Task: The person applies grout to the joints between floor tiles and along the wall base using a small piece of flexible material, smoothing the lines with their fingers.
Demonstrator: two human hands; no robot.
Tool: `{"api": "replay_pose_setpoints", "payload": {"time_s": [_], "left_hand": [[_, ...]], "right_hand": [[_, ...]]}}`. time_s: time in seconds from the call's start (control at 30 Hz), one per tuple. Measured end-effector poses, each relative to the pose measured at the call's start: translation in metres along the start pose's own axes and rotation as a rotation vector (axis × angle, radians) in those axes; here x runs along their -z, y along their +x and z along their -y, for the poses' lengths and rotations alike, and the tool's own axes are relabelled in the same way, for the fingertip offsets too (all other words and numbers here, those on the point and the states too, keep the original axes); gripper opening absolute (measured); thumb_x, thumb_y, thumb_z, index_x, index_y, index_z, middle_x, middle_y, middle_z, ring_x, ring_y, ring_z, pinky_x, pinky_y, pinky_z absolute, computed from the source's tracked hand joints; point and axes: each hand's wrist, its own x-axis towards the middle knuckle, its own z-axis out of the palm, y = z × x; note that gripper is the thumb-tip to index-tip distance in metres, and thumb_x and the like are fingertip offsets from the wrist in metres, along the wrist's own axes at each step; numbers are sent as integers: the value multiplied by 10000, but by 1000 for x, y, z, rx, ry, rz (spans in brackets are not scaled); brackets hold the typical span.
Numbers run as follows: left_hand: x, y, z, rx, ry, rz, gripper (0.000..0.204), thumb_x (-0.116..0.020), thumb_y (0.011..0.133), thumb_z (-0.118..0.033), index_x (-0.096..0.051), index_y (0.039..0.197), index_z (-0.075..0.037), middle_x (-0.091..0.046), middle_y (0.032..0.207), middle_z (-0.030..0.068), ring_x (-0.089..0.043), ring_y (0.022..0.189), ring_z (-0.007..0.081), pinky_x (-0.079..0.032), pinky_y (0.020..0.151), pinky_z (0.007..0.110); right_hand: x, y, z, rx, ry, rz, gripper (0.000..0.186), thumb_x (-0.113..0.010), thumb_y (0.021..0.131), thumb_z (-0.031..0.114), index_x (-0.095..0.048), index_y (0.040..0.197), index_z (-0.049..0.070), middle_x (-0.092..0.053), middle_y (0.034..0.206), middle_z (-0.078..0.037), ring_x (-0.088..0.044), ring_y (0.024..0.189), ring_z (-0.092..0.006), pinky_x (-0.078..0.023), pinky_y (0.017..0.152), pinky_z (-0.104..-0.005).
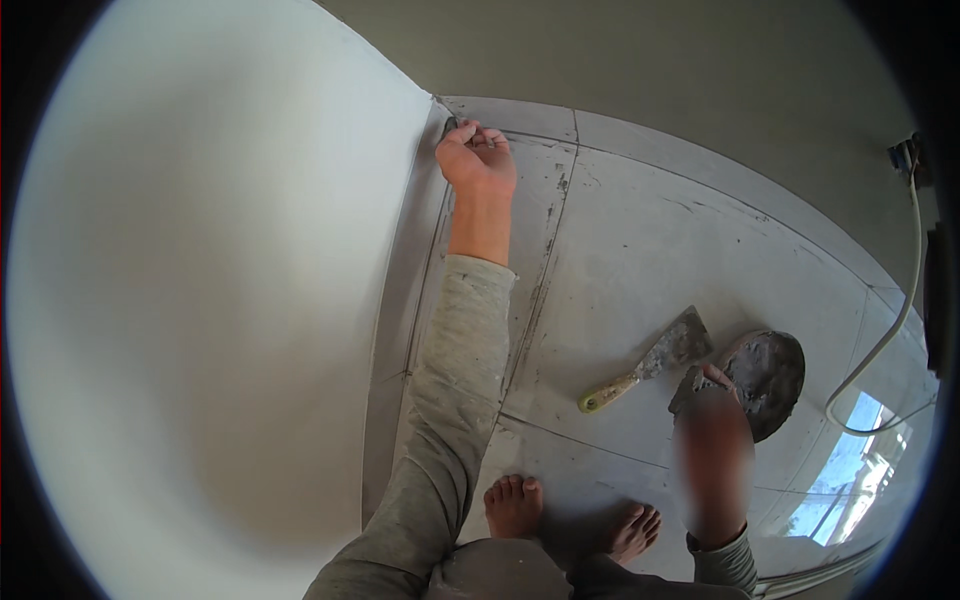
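- Bowl (775,365): round, dark, smeared with grey paste; on the floor right of centre, just beside the right hand.
- Right hand (712,440): over the bowl's near left edge, largely blurred; a finger or thumb shows against the grey piece, but whether the grip is closed cannot be told.
- Grey piece (684,391): flat, paste-coated, at the right hand's left side.
- Scraper (655,362): broad smeared blade toward the bowl, handle (yellowish, stained) toward the lower left; lying flat, free of both hands.
- Left hand (478,160): far corner, low down, palm up, fingers curled narrow; a dark bit (450,125) shows at the fingertips, held or merely touched, cannot tell.
- Floor (640,260): pale tiles, dark joints, grey smudges.
- White wall (220,250): left side.
- Grey wall (650,60): far side.
- Cord (880,340): pale, looping at right.
- Feet (514,505): bare, at the lower edge.
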Motion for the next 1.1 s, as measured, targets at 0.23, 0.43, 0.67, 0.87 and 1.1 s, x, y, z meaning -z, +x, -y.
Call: {"api": "replay_pose_setpoints", "payload": {"time_s": [0.23, 0.43, 0.67, 0.87, 1.1], "left_hand": [[-24, -15, 6, 37, -109, 52, 164, -482, 896, 55, -512, 1040, -19, -531, 1004, 76, -550, 877, 157, -477, 718, 323], [-23, -28, 3, -80, -14, 67, 274, -474, 904, 45, -470, 1172, -13, -506, 1182, 80, -582, 1003, 155, -493, 790, 331], [14, -25, 13, -538, 1017, 132, 482, -482, 899, 28, -396, 1373, 58, -468, 1360, 162, -555, 1248, 278, -484, 971, 393], [21, -31, 5, -1071, 1924, 146, 790, -585, 859, -11, -189, 1527, 131, -459, 1329, 260, -540, 1232, 394, -487, 995, 462], [19, -23, 0, -1157, 2116, 128, 850, -647, 849, -87, -186, 1527, 137, -479, 1280, 230, -565, 1154, 379, -506, 919, 472]], "right_hand": [[0, 0, 0, 9, -12, -37, 395, -503, 962, -25, -525, 1356, -20, -664, 1138, -144, -669, 1001, -207, -563, 887, -359], [3, 0, 0, 4, -13, -27, 392, -500, 962, -30, -522, 1354, -23, -662, 1143, -148, -669, 1010, -214, -561, 911, -366], [1, 1, -4, 2, -23, -32, 396, -497, 962, -30, -516, 1358, -26, -660, 1141, -156, -668, 1005, -217, -565, 902, -372], [6, 0, -1, 13, -37, -9, 404, -499, 953, -33, -516, 1357, -27, -658, 1144, -158, -669, 1011, -220, -566, 906, -374], [4, 0, -3, 13, -45, -48, 403, -505, 951, -31, -518, 1354, -24, -662, 1136, -155, -672, 1006, -217, -569, 901, -373]]}}
